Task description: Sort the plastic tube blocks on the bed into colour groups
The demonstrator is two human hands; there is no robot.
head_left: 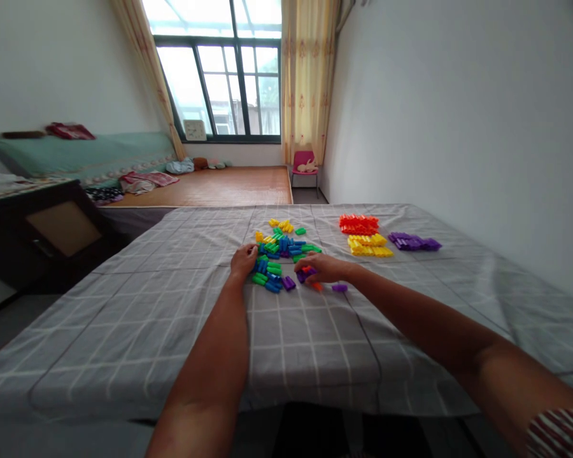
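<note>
A mixed pile of small plastic connector pieces (286,247), mostly blue and green with some yellow and purple, lies on the cloth-covered table. My left hand (244,259) rests against the pile's left edge, fingers curled; what they hold, if anything, is hidden. At the pile's near right side, my right hand (325,267) has its fingers closed around a purple piece (302,276). Orange pieces (318,286) show just under those fingers. Close by lie a loose purple piece (339,288) and another purple piece (288,283).
To the right stand sorted groups: a red-orange stack (358,224), a yellow group (370,245) and a purple row (414,242). The grey checked tablecloth (172,305) has creases. Beyond are a wooden bed platform (229,184), a pink chair (304,159) and a dark cabinet (42,229).
</note>
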